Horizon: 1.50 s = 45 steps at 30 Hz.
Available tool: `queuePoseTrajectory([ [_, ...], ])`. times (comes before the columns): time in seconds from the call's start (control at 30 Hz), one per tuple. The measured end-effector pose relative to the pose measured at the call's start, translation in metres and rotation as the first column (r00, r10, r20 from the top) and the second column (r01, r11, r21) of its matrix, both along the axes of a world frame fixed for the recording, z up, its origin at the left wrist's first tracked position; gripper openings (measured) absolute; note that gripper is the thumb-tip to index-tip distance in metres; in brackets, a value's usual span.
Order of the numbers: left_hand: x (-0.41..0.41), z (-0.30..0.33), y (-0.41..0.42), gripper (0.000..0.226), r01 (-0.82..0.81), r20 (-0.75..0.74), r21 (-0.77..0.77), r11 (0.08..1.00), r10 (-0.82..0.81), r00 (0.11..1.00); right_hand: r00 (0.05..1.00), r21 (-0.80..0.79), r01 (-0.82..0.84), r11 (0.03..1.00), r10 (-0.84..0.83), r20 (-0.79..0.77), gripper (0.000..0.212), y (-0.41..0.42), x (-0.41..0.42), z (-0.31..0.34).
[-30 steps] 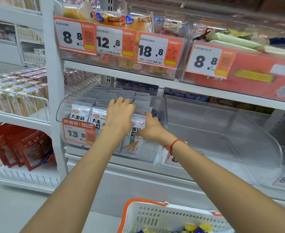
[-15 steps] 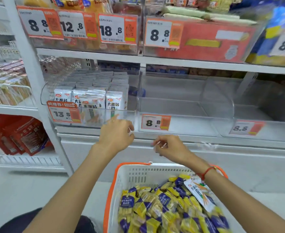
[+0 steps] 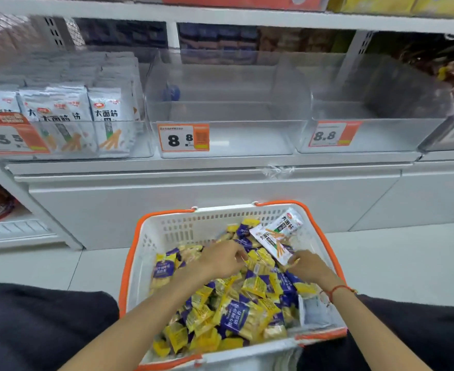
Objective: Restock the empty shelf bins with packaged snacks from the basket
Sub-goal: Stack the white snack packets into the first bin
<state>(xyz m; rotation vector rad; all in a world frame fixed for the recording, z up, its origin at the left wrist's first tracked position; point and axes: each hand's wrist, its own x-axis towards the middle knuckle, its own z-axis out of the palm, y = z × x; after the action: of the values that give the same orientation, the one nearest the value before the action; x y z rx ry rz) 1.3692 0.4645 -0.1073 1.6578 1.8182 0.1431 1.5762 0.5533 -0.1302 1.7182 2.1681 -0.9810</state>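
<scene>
Shop aisle, pale tiled floor, person crouched at a white shelf unit with the basket (image 3: 140,253) between the knees. Both hands have dropped from the shelf, where they were tidying the filled bin a second ago, down into the basket. Left hand (image 3: 222,259) sits on the heap of yellow-and-purple snack packs (image 3: 236,317), fingers curled into them, seemingly pinching a pack, though the grasp itself is hidden. Right hand (image 3: 307,266) lies beside it, fingers curled over the heap just below a white snack pack (image 3: 276,236) that lies at the far right corner; cannot tell whether it actually holds anything.

Beyond the hands, up on the shelf: the left bin (image 3: 140,145) is stocked with white packs (image 3: 108,119). Straight ahead the middle clear bin (image 3: 247,140) with the 8.8 tag (image 3: 184,137) is empty, and so is the next bin (image 3: 381,135) to its right.

Judgement: first bin done, picking for the empty bins is only starting; the basket's loose heap looks slippery, so a handful may shed packs on the lift.
</scene>
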Motion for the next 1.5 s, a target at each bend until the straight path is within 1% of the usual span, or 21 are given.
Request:
queuePoseTrajectory([
  [0.1,0.034,-0.034,-0.002,0.027,-0.03,0.186,-0.072,0.997,0.043,0.982,0.994,0.001,0.039,0.999,-0.039,0.103,0.023,-0.003,0.027,-0.011],
  [0.2,0.073,-0.057,-0.002,0.027,-0.038,0.273,-0.151,0.988,0.078,0.959,0.979,-0.146,0.015,0.989,0.015,0.203,0.026,-0.012,0.039,-0.023],
  [0.27,0.094,-0.07,-0.001,0.029,-0.013,0.266,-0.2,0.98,0.067,0.962,0.976,-0.284,0.001,0.959,0.061,0.207,0.034,-0.02,0.041,-0.036],
  [0.33,0.105,-0.083,0.002,0.038,0.033,0.182,-0.232,0.972,0.01,0.983,0.971,-0.315,-0.028,0.949,0.101,0.218,0.034,-0.026,0.038,-0.046],
  [0.4,0.107,-0.094,0.004,0.047,0.066,0.132,-0.247,0.967,-0.034,0.991,0.96,-0.281,-0.06,0.958,0.132,0.247,0.022,-0.028,0.032,-0.051],
  [0.43,0.105,-0.097,0.005,0.051,0.063,0.161,-0.259,0.964,-0.021,0.987,0.952,-0.277,-0.07,0.958,0.147,0.267,0.011,-0.027,0.029,-0.048],
  [0.47,0.103,-0.1,0.006,0.056,0.052,0.212,-0.276,0.96,0.008,0.977,0.95,-0.276,-0.084,0.957,0.161,0.269,0.006,-0.023,0.028,-0.046],
  [0.57,0.095,-0.103,0.008,0.07,-0.006,0.359,-0.283,0.959,0.112,0.927,0.985,-0.348,-0.035,0.937,0.092,0.148,0.016,-0.004,0.021,-0.029],
  [0.67,0.09,-0.101,0.011,0.068,-0.087,0.439,-0.239,0.967,0.187,0.879,0.999,-0.374,0.038,0.926,-0.023,0.045,0.015,0.014,0.009,0.0],
  [0.73,0.089,-0.099,0.013,0.062,-0.093,0.442,-0.251,0.963,0.2,0.875,0.979,-0.317,-0.062,0.947,0.119,0.166,0.012,0.019,0.008,0.011],
  [0.8,0.089,-0.097,0.013,0.053,-0.083,0.415,-0.28,0.956,0.198,0.888,0.924,-0.33,-0.118,0.937,0.225,0.31,0.029,0.01,0.008,0.007],
  [0.87,0.088,-0.095,0.012,0.047,-0.048,0.378,-0.312,0.949,0.171,0.91,0.905,-0.356,-0.097,0.929,0.231,0.356,0.036,-0.011,0.009,-0.015],
  [1.0,0.086,-0.093,0.009,0.05,0.009,0.394,-0.345,0.938,0.136,0.909,0.943,-0.121,-0.094,0.988,0.127,0.308,0.011,-0.035,0.011,-0.035],
  [1.07,0.084,-0.09,0.009,0.054,-0.01,0.428,-0.316,0.949,0.152,0.891,0.932,-0.172,-0.154,0.973,0.201,0.301,0.008,-0.018,0.014,-0.021],
  [1.17,0.082,-0.081,0.011,0.067,0.021,0.485,-0.218,0.976,0.09,0.87,0.926,-0.27,-0.249,0.93,0.31,0.215,0.025,0.013,0.014,0.013],
  [1.2,0.081,-0.076,0.011,0.063,0.056,0.491,-0.163,0.985,0.031,0.871,0.936,-0.283,-0.265,0.922,0.316,0.155,0.025,0.019,0.013,0.025],
  [1.27,0.078,-0.064,0.011,0.035,0.099,0.547,-0.078,0.992,-0.04,0.836,0.958,-0.301,-0.269,0.915,0.287,0.018,0.023,0.024,0.016,0.041],
  [1.33,0.071,-0.053,0.007,0.019,0.076,0.632,-0.093,0.993,0.0,0.775,0.974,-0.301,-0.214,0.929,0.182,-0.133,0.025,0.026,0.019,0.042],
  [1.43,0.053,-0.047,-0.001,0.013,-0.033,0.636,-0.099,0.995,0.088,0.767,0.942,-0.336,0.009,0.942,-0.121,-0.313,0.022,0.022,0.022,0.033],
  [1.47,0.046,-0.047,-0.006,0.013,-0.091,0.63,-0.113,0.99,0.142,0.764,0.939,-0.328,0.062,0.942,-0.167,-0.302,0.023,0.021,0.024,0.025],
  [1.5,0.039,-0.049,-0.011,0.014,-0.163,0.632,-0.14,0.977,0.215,0.744,0.967,-0.299,0.059,0.952,-0.129,-0.22,0.024,0.02,0.025,0.017],
])
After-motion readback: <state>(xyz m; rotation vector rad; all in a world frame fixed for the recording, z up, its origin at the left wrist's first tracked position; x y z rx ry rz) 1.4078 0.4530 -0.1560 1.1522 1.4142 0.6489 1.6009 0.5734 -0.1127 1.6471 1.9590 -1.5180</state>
